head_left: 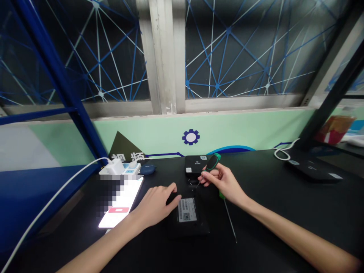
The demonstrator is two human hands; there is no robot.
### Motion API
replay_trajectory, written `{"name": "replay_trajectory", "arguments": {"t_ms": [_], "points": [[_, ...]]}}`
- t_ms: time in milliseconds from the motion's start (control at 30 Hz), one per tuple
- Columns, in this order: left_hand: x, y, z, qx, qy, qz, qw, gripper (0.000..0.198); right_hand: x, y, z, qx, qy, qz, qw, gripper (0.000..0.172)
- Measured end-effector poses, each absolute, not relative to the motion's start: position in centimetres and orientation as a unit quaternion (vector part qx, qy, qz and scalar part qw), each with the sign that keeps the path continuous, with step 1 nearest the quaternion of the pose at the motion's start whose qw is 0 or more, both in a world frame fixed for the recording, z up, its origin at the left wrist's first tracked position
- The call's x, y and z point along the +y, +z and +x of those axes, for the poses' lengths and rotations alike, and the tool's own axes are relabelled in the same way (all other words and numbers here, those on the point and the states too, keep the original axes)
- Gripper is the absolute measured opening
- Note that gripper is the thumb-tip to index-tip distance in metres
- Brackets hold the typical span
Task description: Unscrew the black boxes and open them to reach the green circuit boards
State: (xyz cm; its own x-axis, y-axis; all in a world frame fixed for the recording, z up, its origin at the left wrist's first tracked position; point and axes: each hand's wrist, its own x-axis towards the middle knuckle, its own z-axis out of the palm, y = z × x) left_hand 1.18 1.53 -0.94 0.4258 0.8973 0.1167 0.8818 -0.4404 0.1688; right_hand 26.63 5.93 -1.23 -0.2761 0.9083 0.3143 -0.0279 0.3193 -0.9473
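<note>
A flat black box (199,223) with a white printed label (187,209) lies on the table in front of me. My left hand (160,199) is at its upper left, fingers bent over the edge and thumb by the label's corner. Between the fingers of my right hand (223,182) is a screwdriver (212,162) with a green and black handle, its shaft slanting down to the box's far edge. The tip is too small to make out. Below my right hand lies a second screwdriver (230,222), its green handle partly hidden.
Behind the labelled box sits another black box (195,163). To the left are a lit phone (125,201), a power strip (131,169) with a white charger (115,167), and a dark blue case (148,169). A black device (313,168) and white cable (284,153) lie right.
</note>
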Motion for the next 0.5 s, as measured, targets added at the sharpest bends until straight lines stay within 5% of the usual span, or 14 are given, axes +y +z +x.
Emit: {"name": "replay_trajectory", "arguments": {"t_ms": [500], "points": [[1.3,-0.8,1.3,0.523,0.085,0.848,0.02,0.029,7.4,1.0,24.3,-0.74,0.408,-0.355,0.401,0.033]]}}
